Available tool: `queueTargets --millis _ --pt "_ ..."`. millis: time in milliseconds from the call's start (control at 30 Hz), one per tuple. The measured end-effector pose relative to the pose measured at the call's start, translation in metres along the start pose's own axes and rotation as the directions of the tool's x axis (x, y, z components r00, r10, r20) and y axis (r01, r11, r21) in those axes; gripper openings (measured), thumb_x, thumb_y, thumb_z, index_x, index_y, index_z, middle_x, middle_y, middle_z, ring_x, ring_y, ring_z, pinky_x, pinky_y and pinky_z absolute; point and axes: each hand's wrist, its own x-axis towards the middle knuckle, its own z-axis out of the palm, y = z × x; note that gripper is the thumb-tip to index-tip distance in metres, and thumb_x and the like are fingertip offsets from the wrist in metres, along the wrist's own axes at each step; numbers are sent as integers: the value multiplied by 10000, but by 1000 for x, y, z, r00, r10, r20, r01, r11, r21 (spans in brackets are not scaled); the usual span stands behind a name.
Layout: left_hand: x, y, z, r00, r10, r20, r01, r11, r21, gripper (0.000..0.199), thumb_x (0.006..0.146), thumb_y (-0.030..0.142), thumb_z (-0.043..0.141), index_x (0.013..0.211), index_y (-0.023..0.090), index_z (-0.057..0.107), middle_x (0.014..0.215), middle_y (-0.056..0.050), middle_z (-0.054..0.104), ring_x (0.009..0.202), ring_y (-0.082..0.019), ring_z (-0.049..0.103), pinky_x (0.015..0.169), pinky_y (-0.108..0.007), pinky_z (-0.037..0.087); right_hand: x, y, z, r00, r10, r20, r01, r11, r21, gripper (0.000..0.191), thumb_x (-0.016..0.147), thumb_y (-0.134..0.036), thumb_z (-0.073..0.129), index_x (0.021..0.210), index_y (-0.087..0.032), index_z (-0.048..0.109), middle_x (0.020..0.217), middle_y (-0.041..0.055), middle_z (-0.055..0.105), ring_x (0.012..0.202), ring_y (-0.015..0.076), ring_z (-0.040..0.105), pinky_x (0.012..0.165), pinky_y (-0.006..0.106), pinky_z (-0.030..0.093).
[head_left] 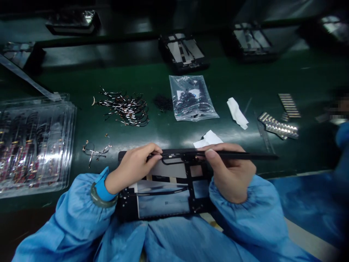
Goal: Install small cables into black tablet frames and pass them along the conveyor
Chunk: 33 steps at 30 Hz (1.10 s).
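A thin black device panel [245,155] is held nearly edge-on above the table's front edge. My right hand [231,171] is closed around it, thumb on the near side. My left hand [139,165] pinches a thin black cable [165,162] that loops beside the panel's left part; the fingertips hide its end. Small electronic parts show along the panel's edge. Below both hands lies another black device frame [197,189] with silver-grey plates and a black cable across it. White paper [211,139] lies just behind the panel.
A heap of short cables [127,109] and a few loose ones [95,151] lie at left, near stacked clear trays [38,145]. A plastic bag [193,100] of small black parts sits centrally. Metallic strips [282,129] lie right. Device stacks [185,52] stand behind. A co-worker's blue sleeve [342,138] shows at right.
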Motion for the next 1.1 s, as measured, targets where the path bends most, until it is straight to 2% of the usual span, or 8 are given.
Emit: queueTargets --millis 200,500,567,667,733,800,900,1100 --pt "15 11 -4 974 -211 83 214 977 -29 121 827 323 563 883 216 557 821 7 674 776 -161 626 620 -261 444 -4 18 -9 986 108 -129 -101 993 53 105 757 -272 709 768 -213 624 695 -16 671 570 135 644 596 277 547" --pt "25 14 -14 930 -292 222 345 902 -261 170 753 287 592 850 182 500 614 43 547 577 -114 513 547 -242 398 8 34 -34 909 351 -225 -240 882 406 116 740 -304 580 673 -209 577 760 17 692 646 161 648 635 318 527" --pt "26 14 -15 926 -294 238 354 893 -279 171 750 285 590 853 179 502 606 49 532 568 -111 500 543 -241 384 6 35 -39 916 350 -197 -268 898 350 80 736 -283 580 721 -207 600 778 21 687 623 151 625 557 279 487" --pt "26 13 -16 926 -287 246 353 890 -289 161 750 274 582 856 178 507 598 54 522 565 -110 498 547 -242 376 -1 35 -43 931 363 -37 -363 932 -6 160 778 -348 588 778 -201 651 627 -1 617 522 129 522 456 239 384" --pt "26 13 -15 928 -277 250 343 896 -281 163 758 281 576 866 178 512 600 54 522 567 -111 497 549 -243 373 -4 34 -43 904 412 117 -371 890 -266 265 782 -443 588 756 -191 667 550 -9 569 510 135 502 461 242 380" --pt "26 13 -15 930 -267 252 331 906 -264 167 764 284 574 876 177 512 592 58 508 559 -110 483 543 -241 362 -6 36 -43 870 452 196 -357 853 -382 353 772 -522 570 759 -185 671 595 9 614 565 163 557 506 261 425" --pt "26 12 -16 929 -256 265 326 907 -266 184 767 268 575 909 172 509 590 69 480 557 -105 460 555 -242 358 -6 39 -41 848 493 196 -398 835 -379 419 761 -578 556 826 -181 675 703 37 673 650 196 608 549 281 465" --pt "27 16 -26 897 -253 363 378 865 -331 287 791 317 572 1026 165 509 626 70 483 586 -101 470 591 -242 376 -6 34 -39 836 506 213 -458 857 -236 416 733 -589 601 737 -177 657 541 -5 554 494 137 496 429 243 381"
